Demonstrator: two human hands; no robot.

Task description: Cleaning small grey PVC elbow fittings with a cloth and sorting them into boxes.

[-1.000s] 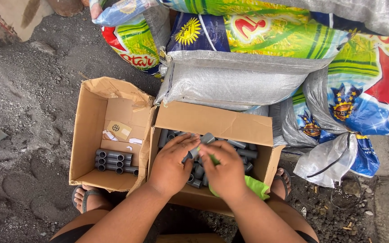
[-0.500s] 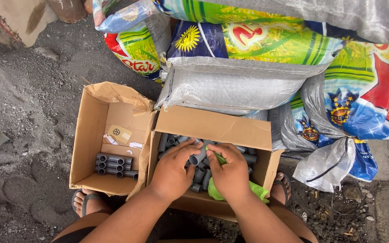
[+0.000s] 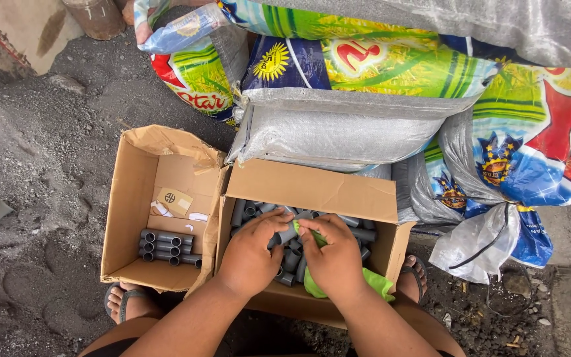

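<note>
Both my hands are over the right cardboard box (image 3: 312,190), which holds several loose grey pipe fittings (image 3: 249,211). My left hand (image 3: 254,250) grips one grey pipe fitting (image 3: 289,233) by its near end. My right hand (image 3: 330,254) holds a bright green cloth (image 3: 373,283) pressed against the fitting's far end. The cloth hangs down past my wrist over the box's front edge.
A second open cardboard box (image 3: 130,198) on the left holds a neat row of grey fittings (image 3: 170,246) and paper scraps. Stacked woven sacks (image 3: 365,99) rise behind the boxes. My sandalled feet (image 3: 123,301) rest on dark gritty ground. A tied plastic bag (image 3: 480,241) lies at right.
My hands have dropped slightly lower into the right box, still turning the fitting against the cloth. The view has shifted a little; nothing else moved.
</note>
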